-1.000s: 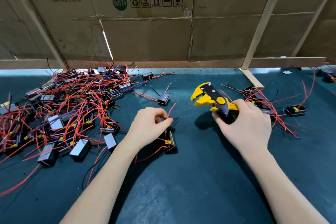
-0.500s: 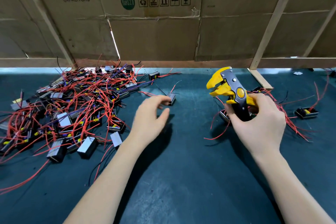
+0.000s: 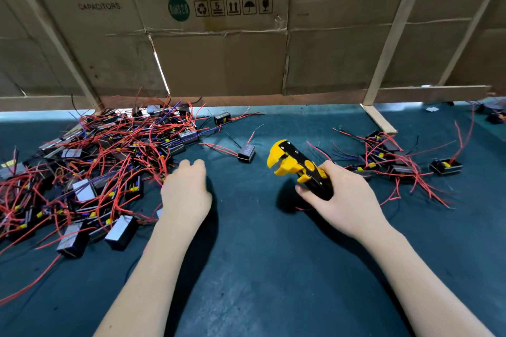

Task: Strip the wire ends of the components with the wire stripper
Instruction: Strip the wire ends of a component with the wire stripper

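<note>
A big heap of black box components with red wires (image 3: 90, 169) covers the left of the dark green mat. My left hand (image 3: 186, 194) hovers at the heap's right edge, fingers loosely curled, holding nothing that I can see. My right hand (image 3: 345, 200) grips the handles of the yellow and black wire stripper (image 3: 295, 167), whose jaws point up and left. A smaller group of components (image 3: 388, 161) lies to the right of the stripper. One single component (image 3: 246, 152) sits between the two hands, farther back.
A cardboard wall (image 3: 219, 57) on wooden battens closes off the back of the mat. A slanted wooden brace (image 3: 379, 119) comes down at the back right. One more component (image 3: 446, 167) lies far right. Bare mat (image 3: 260, 268) stretches between my forearms.
My left hand let go of the component it pinched and moved left to the heap's edge. My right hand swung the stripper right, up, then back down; that component is gone from the centre.
</note>
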